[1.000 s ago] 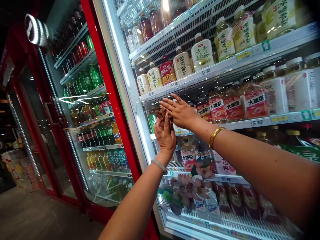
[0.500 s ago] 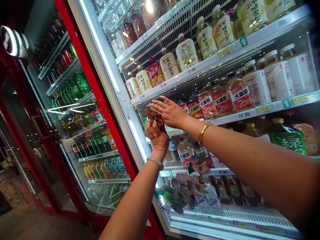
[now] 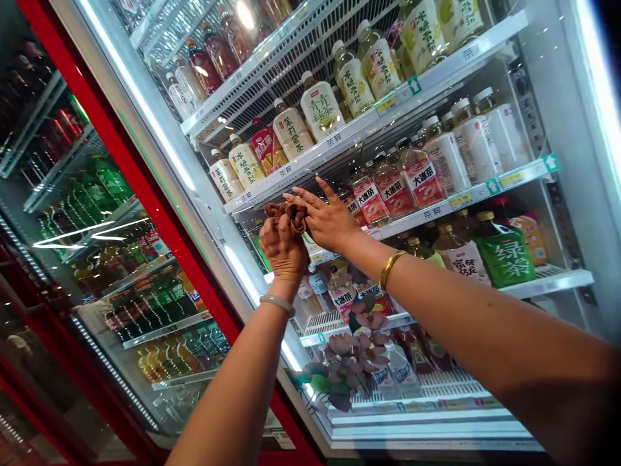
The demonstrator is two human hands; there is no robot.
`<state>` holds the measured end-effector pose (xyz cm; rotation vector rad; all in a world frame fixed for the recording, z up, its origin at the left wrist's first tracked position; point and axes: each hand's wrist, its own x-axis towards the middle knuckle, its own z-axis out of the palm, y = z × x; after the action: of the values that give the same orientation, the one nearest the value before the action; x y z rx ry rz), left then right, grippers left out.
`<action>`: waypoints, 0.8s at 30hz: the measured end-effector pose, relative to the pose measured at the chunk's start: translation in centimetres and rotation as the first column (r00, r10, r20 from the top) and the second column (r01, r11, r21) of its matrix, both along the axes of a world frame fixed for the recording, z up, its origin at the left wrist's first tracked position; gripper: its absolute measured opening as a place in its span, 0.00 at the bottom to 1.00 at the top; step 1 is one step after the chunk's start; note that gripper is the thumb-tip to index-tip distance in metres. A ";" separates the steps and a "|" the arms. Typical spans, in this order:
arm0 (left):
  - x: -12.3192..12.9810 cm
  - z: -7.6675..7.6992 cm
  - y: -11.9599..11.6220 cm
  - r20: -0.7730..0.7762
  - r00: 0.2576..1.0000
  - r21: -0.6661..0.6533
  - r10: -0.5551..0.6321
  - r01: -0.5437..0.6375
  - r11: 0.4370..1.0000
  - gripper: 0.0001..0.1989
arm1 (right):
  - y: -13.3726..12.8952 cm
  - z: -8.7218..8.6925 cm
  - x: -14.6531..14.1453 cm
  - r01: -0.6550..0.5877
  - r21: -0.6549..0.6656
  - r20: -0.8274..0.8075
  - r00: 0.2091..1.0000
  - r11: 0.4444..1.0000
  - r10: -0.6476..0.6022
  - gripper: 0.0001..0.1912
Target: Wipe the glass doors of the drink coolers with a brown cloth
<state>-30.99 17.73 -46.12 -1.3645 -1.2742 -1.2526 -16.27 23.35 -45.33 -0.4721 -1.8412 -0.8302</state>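
My left hand (image 3: 282, 249), with a pale bangle on its wrist, is closed around a crumpled brown cloth (image 3: 291, 216). The cloth bunches out above its fingers, in front of the glass of a drinks cooler. Just to the right, my right hand (image 3: 326, 220) wears a gold bracelet on the wrist. Its fingers are stretched out and spread, beside the cloth at the glass. Whether its palm touches the cloth is hard to tell.
Behind the glass, shelves (image 3: 359, 126) hold several tea bottles. A flower decoration (image 3: 352, 353) is low on the glass. A red door frame (image 3: 145, 194) runs diagonally at the left, and beyond it a second cooler holds green bottles (image 3: 111, 178).
The view has shifted to the right, showing more of the cooler's right side. My right hand's fingers have spread wider, and more of the cloth shows above my left hand.
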 end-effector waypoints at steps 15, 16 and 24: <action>0.8 2.2 0.8 -0.033 0.999 0.034 0.007 -0.006 0.999 0.19 | 1.0 -0.4 -0.8 -0.096 -0.007 -0.259 0.962 0.995 0.091 0.31; 0.8 3.0 0.9 0.015 1.000 0.057 0.025 -0.026 0.998 0.20 | 0.9 -0.3 -0.9 -0.095 -0.015 -0.262 0.961 0.995 0.088 0.31; 4.4 -1.1 2.3 -0.072 0.997 0.059 0.001 0.004 0.998 0.21 | 1.5 0.9 5.5 -0.037 0.011 0.084 0.996 0.999 0.036 0.28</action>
<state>-26.56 20.03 -47.25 -1.3569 -1.1780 -1.2213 -10.81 24.84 -44.48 -0.4005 -1.9151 -0.8476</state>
